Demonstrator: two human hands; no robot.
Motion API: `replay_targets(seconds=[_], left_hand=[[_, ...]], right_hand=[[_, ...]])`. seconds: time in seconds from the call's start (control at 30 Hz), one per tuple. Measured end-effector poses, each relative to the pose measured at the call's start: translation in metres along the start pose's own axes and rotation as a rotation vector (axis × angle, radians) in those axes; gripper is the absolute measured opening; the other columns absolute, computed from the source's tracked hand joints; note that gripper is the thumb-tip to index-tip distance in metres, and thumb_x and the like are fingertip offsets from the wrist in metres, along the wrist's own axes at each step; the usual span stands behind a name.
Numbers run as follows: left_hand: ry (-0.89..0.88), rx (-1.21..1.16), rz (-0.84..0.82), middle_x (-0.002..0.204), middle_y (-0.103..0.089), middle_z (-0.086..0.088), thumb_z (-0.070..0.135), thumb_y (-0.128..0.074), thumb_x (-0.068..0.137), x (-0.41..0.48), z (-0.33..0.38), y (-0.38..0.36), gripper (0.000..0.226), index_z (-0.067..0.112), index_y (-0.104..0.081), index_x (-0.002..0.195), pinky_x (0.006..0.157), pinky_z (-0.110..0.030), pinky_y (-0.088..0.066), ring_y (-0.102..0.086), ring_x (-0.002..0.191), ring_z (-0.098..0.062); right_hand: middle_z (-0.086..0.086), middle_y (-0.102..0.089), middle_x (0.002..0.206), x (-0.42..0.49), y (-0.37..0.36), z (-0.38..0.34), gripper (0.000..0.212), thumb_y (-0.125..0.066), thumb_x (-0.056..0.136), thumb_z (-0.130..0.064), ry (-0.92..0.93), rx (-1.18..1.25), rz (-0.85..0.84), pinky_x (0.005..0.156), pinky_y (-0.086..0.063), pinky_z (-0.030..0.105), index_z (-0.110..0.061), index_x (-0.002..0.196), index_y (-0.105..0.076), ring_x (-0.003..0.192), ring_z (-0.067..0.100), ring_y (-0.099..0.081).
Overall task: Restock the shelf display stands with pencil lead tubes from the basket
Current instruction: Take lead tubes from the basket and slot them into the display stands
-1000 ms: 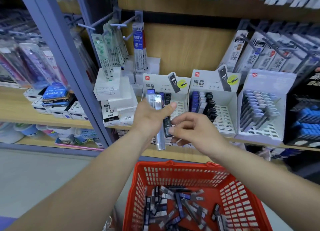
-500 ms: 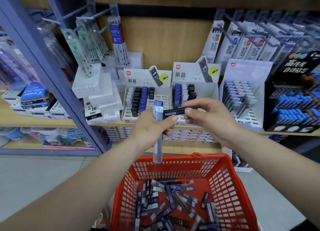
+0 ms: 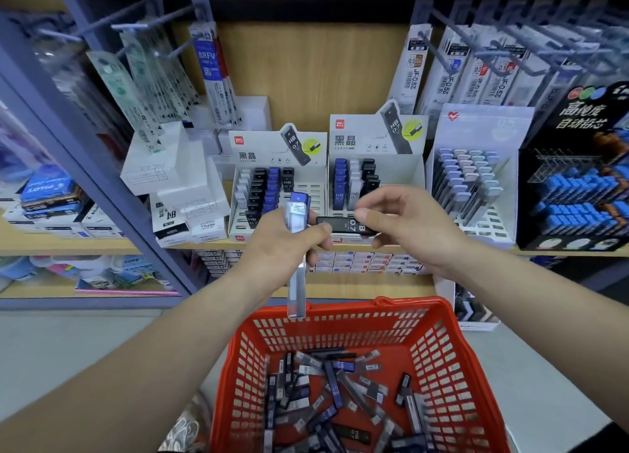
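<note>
The black lead tube (image 3: 345,226) lies level, long axis left to right, pinched in the right hand (image 3: 405,228); the right display stand (image 3: 360,139) sits just far of it, on that hand's side. The left hand (image 3: 282,248) grips a blue-capped tube (image 3: 297,214) upright. More tubes (image 3: 335,384) lie in the red basket (image 3: 340,311), nearest
</note>
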State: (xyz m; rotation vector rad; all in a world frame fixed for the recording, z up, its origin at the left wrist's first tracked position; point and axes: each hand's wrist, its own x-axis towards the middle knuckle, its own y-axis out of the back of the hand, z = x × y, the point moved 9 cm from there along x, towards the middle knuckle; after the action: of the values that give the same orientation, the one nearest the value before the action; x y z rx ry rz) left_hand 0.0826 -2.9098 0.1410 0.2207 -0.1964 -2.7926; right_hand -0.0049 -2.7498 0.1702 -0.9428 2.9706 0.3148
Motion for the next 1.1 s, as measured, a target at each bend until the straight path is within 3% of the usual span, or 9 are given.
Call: replay_targets(seconds=[0.17,0.23,0.33,0.47,0.57,0.73,0.8,0.9,1.1], left_hand=[[-0.008,-0.015,-0.008,0.070,-0.072,-0.002,0.010,-0.065,0.095,-0.004,0.005,-0.001,0.015,0.001,-0.060,0.106,0.048,-0.022,-0.045,-0.053,0.049,-0.015],[-0.013,-0.011,-0.003,0.071,-0.072,-0.002,0.009,-0.064,0.095,-0.006,0.007,0.001,0.017,-0.003,-0.061,0.107,0.049,-0.022,-0.046,-0.053,0.050,-0.015],[-0.011,0.001,-0.003,0.072,-0.072,-0.003,0.008,-0.064,0.094,-0.010,0.009,0.006,0.016,-0.002,-0.064,0.106,0.050,-0.022,-0.046,-0.053,0.050,-0.015],[0.016,0.045,-0.011,0.075,-0.075,-0.006,0.005,-0.059,0.093,-0.015,0.008,0.013,0.007,0.009,-0.062,0.097,0.052,-0.024,-0.050,-0.057,0.049,-0.017],[0.056,0.007,0.001,0.072,-0.074,-0.007,0.000,-0.054,0.094,-0.019,0.003,0.024,0.014,0.013,-0.060,0.095,0.049,-0.024,-0.050,-0.059,0.048,-0.018],[0.074,-0.016,0.022,0.075,-0.075,-0.010,-0.001,-0.051,0.095,-0.021,-0.004,0.051,0.016,0.010,-0.059,0.104,0.049,-0.024,-0.050,-0.061,0.051,-0.020],[0.071,-0.019,0.046,0.076,-0.075,-0.012,-0.002,-0.051,0.095,-0.022,-0.007,0.065,0.016,0.008,-0.059,0.106,0.049,-0.024,-0.050,-0.061,0.052,-0.021],[0.075,-0.037,0.073,0.076,-0.075,-0.012,-0.001,-0.050,0.096,-0.022,-0.009,0.083,0.015,0.008,-0.058,0.106,0.049,-0.023,-0.049,-0.062,0.051,-0.020],[0.050,-0.088,0.116,0.077,-0.075,-0.011,-0.001,-0.051,0.097,-0.022,-0.006,0.111,0.013,0.009,-0.057,0.102,0.049,-0.024,-0.049,-0.062,0.051,-0.019]], right_hand=[[0.005,-0.069,0.077,-0.003,-0.019,0.004,0.026,-0.077,0.080,-0.023,-0.095,-0.002,-0.238,0.055,-0.053,0.024,-0.011,0.101,-0.069,0.068,0.017,-0.064],[0.008,-0.071,0.081,-0.005,-0.024,0.006,0.026,-0.079,0.082,-0.014,-0.114,-0.007,-0.290,0.056,-0.054,0.025,-0.008,0.105,-0.067,0.068,0.019,-0.067],[0.011,-0.072,0.084,-0.004,-0.023,0.004,0.017,-0.070,0.088,0.001,-0.064,0.059,-0.207,0.060,-0.057,0.026,-0.005,0.104,-0.068,0.068,0.018,-0.069],[0.014,-0.074,0.086,0.000,-0.016,0.002,0.017,-0.062,0.095,0.000,-0.031,0.170,-0.045,0.065,-0.058,0.027,-0.001,0.111,-0.067,0.072,0.021,-0.070],[0.014,-0.074,0.089,0.006,-0.009,-0.001,0.018,-0.054,0.101,-0.003,-0.017,0.141,0.035,0.066,-0.060,0.027,-0.006,0.111,-0.069,0.074,0.020,-0.072],[0.006,-0.068,0.075,0.042,-0.006,-0.004,0.014,-0.061,0.098,-0.008,0.026,-0.147,0.136,0.066,-0.059,0.033,-0.009,0.105,-0.073,0.061,0.013,-0.064],[0.000,-0.068,0.074,0.064,-0.011,-0.010,0.010,-0.067,0.094,-0.009,0.097,-0.289,0.166,0.064,-0.055,0.024,-0.008,0.102,-0.073,0.057,0.003,-0.061],[-0.012,-0.068,0.073,0.097,-0.028,-0.020,0.008,-0.075,0.088,-0.014,0.200,-0.499,0.181,0.068,-0.050,0.015,-0.021,0.090,-0.072,0.063,-0.006,-0.061],[-0.011,-0.065,0.076,0.152,-0.068,-0.014,0.008,-0.076,0.087,-0.018,0.259,-0.746,0.105,0.082,-0.053,0.030,-0.022,0.094,-0.072,0.082,0.014,-0.066]])
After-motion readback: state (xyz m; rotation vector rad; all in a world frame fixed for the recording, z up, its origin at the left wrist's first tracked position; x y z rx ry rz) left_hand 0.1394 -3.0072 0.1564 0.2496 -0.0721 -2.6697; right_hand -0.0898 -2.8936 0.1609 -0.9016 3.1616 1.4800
